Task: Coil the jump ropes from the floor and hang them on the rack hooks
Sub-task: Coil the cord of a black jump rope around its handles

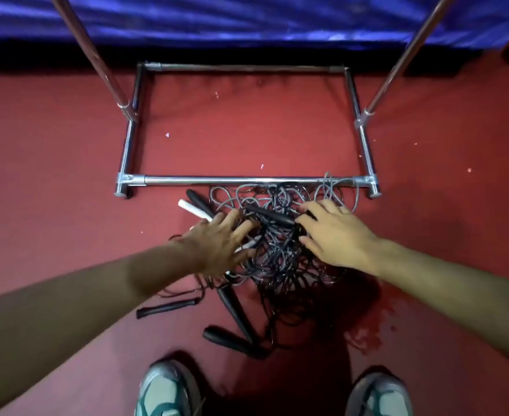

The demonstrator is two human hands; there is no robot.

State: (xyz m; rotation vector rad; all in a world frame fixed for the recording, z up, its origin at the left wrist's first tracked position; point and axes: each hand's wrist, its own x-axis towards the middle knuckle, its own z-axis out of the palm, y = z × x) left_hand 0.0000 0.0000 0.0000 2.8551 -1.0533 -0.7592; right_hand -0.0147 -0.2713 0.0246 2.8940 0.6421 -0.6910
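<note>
A tangled heap of black and grey jump ropes (280, 259) lies on the red floor just in front of the rack's base. Black handles (235, 313) stick out toward me, and a white handle (193, 209) lies at the heap's left. My left hand (220, 244) reaches over the left side of the heap with its fingers spread and straight. My right hand (337, 235) lies over the right side, fingers spread, fingertips at a black handle (269, 216). Neither hand grips anything that I can see. The rack's hooks are out of view.
The chrome rack base (247, 180) forms a rectangle on the floor, with two uprights (397, 70) rising left and right. A blue sheet (247, 19) hangs behind it. My two shoes (166, 388) stand at the bottom edge. A dark stain marks the floor at the right.
</note>
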